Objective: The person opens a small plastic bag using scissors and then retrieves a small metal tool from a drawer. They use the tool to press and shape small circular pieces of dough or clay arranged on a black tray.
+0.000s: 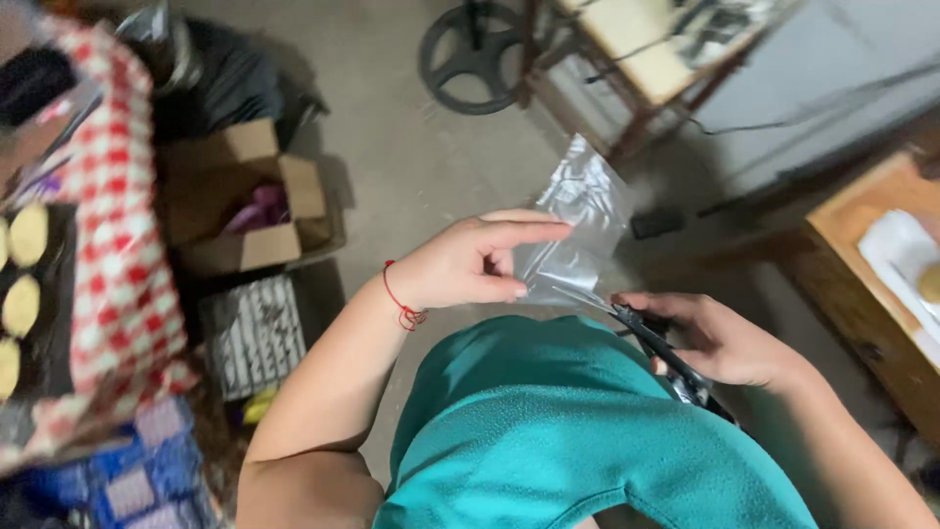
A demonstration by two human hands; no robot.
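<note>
At the frame's centre, the left hand [460,264] pinches a small clear plastic bag [580,220] between thumb and fingers, while the right hand [720,338] grips black-handled scissors [658,345] touching the bag's lower edge.

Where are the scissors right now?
In the right hand, right of centre, the scissors have their tips at the clear plastic bag held by the left hand.

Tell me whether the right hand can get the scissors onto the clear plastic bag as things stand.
Probably yes. The right hand holds the scissors with their tips right at the lower edge of the clear plastic bag, which the left hand pinches; nothing lies between them.
</note>
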